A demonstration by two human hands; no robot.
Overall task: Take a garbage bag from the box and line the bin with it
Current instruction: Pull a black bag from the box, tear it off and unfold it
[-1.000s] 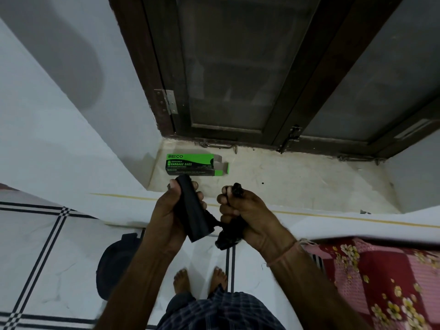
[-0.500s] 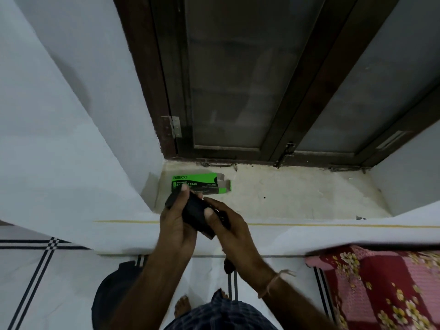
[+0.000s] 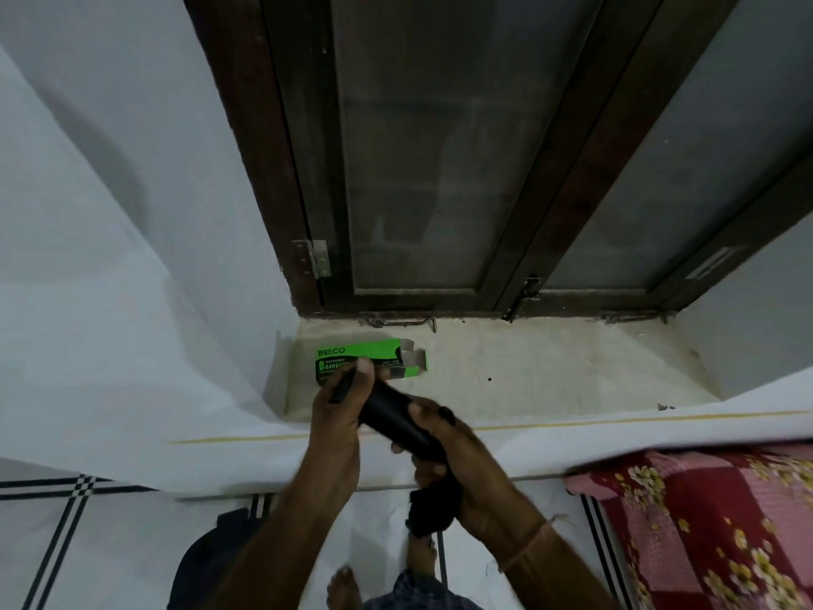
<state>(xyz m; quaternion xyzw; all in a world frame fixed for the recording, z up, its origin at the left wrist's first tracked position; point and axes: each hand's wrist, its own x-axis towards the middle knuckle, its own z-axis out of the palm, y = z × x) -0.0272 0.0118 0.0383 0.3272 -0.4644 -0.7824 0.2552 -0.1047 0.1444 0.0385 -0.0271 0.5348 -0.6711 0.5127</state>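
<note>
A black roll of garbage bags (image 3: 389, 416) lies between both hands, above the front edge of a window sill. My left hand (image 3: 341, 411) grips its upper left end. My right hand (image 3: 444, 451) grips its lower right end, and a loose piece of black bag (image 3: 429, 512) hangs below that hand. The green garbage bag box (image 3: 365, 352) lies on the sill just behind my left fingers, its right flap open. A dark round bin (image 3: 204, 561) stands on the floor at lower left, partly hidden by my left arm.
The pale stone window sill (image 3: 550, 367) runs under a dark wooden window frame (image 3: 440, 301). White walls flank it. A red flowered cloth (image 3: 704, 521) covers something at lower right. My bare feet (image 3: 347, 587) stand on white tiles with black lines.
The hands drew together and rose toward the box. The right hand now grips the roll's lower end, where a second ago it held the bag apart from the roll.
</note>
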